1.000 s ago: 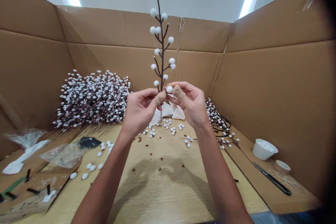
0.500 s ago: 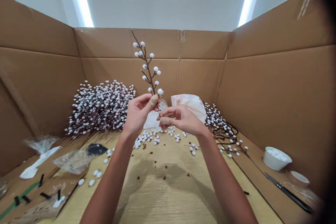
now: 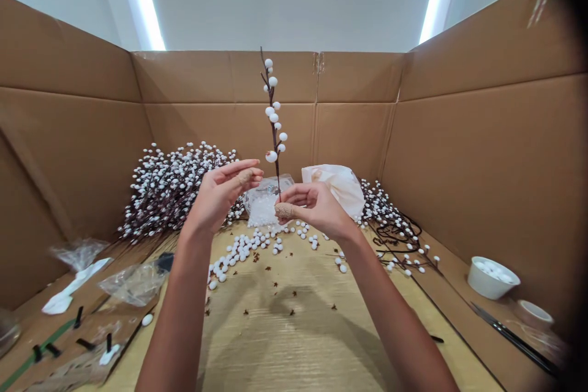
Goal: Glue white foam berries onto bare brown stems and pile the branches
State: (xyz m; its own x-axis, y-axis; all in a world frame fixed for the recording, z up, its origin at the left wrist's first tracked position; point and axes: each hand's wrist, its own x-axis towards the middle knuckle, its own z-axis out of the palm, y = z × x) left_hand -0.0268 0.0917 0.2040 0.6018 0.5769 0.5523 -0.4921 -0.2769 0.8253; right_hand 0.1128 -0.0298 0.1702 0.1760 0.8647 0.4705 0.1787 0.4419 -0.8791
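Observation:
Upright in the middle stands an artificial berry branch [image 3: 274,128], a dark brown stem with several white berries on short twigs. My right hand [image 3: 310,205] pinches the bottom of its stem between thumb and fingers. My left hand [image 3: 227,190] is off the branch, just to its left, with fingers stretched out and nothing in them. Tan tape wraps both thumbs. Loose white berries [image 3: 236,251] lie on the table beneath, with small brown star-shaped bits [image 3: 275,285] scattered nearer to me.
A large pile of berry branches [image 3: 174,190] lies at back left, a smaller pile [image 3: 386,211] at right. Plastic bags [image 3: 269,199] and a white bag [image 3: 333,187] stand behind my hands. At right are a white bowl of berries [image 3: 493,278], a tape roll [image 3: 535,313] and a knife [image 3: 514,337]. Cardboard walls [image 3: 496,153] enclose the table.
My left hand has let go of the branch and moved left. The branch has turned and stands more upright, still held in my right hand.

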